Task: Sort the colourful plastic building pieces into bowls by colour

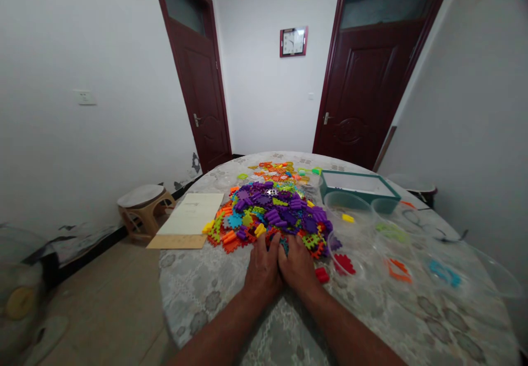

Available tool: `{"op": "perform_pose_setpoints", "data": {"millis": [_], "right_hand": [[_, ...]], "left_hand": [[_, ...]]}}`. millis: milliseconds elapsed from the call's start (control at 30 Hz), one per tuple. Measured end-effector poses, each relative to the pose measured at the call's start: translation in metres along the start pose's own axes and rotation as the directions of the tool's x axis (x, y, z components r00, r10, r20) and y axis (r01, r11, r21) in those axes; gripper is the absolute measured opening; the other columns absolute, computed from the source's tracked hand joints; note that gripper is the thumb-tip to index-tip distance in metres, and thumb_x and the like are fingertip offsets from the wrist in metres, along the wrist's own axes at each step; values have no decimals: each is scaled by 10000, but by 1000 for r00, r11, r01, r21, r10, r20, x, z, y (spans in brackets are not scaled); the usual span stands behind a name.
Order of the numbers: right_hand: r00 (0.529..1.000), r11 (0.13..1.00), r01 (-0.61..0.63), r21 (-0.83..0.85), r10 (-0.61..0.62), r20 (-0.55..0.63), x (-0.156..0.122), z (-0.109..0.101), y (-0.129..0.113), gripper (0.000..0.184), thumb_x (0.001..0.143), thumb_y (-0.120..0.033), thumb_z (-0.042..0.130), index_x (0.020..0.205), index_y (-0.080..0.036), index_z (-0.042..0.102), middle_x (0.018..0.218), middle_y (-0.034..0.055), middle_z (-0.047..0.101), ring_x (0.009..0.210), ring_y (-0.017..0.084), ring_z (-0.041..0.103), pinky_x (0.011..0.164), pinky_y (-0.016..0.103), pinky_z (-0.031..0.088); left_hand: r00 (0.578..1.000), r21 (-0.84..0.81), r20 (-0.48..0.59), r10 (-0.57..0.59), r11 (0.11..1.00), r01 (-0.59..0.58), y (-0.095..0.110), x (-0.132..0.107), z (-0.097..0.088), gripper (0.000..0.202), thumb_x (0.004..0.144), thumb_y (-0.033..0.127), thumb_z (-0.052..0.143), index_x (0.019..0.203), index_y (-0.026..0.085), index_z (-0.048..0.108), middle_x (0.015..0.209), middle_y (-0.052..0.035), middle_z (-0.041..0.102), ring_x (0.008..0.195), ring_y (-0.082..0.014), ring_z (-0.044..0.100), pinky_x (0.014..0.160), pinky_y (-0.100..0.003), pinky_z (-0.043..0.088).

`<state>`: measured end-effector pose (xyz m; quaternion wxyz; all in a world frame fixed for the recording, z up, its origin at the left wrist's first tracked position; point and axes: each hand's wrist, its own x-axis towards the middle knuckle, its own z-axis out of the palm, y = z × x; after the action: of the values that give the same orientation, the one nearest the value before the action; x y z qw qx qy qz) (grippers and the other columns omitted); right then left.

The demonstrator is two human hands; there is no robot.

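Observation:
A heap of plastic gear toy pieces [289, 206], mostly purple with orange, green, yellow and blue ones, lies on the table. My left hand [263, 264] is at its near edge, fingers bent in toward the pieces; what they grip is hidden. Against it rests my right hand [297, 261], thumb and fingers closed about a dark teal gear piece [284, 244], which shows only in part between the hands. A red connector piece [322, 275] lies just right of my right wrist.
Clear plastic tubs on the right hold a yellow connector [347, 218], a red gear [344, 264], an orange square frame [399, 271] and blue pieces [444, 273]. Behind them is a green-rimmed box [361, 195]. Left lies a paper sheet [192, 212]; more orange pieces [274, 171] are at the back.

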<state>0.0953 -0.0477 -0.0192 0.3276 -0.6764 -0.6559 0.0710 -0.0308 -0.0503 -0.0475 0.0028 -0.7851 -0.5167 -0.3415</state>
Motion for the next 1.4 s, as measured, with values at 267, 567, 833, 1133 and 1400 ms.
{"op": "perform_pose_setpoints", "data": {"millis": [267,567,833,1133,1400], "right_hand": [[999,976,-30,216,34,-14,0,0,6,195,981,-241,449,1004,-191,636,1006,103,712,987,236,664,934,319,478],[992,831,-113,544,128,10,-1,-9,-7,320,921,-230,453,1139,-199,685,1146,91,744,1096,224,675,1002,321,493],[982,622,-169,765,176,74,-3,-9,-9,356,934,-332,464,1126,-222,743,1171,61,774,1128,232,694,1048,355,500],[938,237,-265,935,289,193,-1,2,-6,425,870,-473,620,1167,-213,779,1312,88,748,1299,278,642,1185,449,431],[897,-236,-246,940,313,313,-3,-9,-23,414,775,-513,805,1065,-218,805,1243,59,777,1321,283,627,1171,420,462]], "left_hand": [[997,-140,64,52,989,-42,4,2,-7,740,849,172,628,1563,166,432,1644,-234,294,1513,-381,400,1191,-572,427],[988,-213,66,140,969,-124,12,8,-20,774,853,129,588,1592,184,365,1643,-222,321,1524,-336,398,1219,-543,415],[985,-207,118,125,973,-99,9,8,-24,858,794,189,681,1592,186,367,1636,-216,355,1539,-355,382,1227,-546,400],[994,-130,66,88,988,-79,4,14,-12,704,920,306,654,1577,193,428,1579,-220,451,1457,-361,501,1145,-543,494],[1000,-223,24,17,975,-11,0,19,-10,663,940,322,664,1571,247,476,1580,-175,467,1451,-337,516,1169,-529,482]]}}
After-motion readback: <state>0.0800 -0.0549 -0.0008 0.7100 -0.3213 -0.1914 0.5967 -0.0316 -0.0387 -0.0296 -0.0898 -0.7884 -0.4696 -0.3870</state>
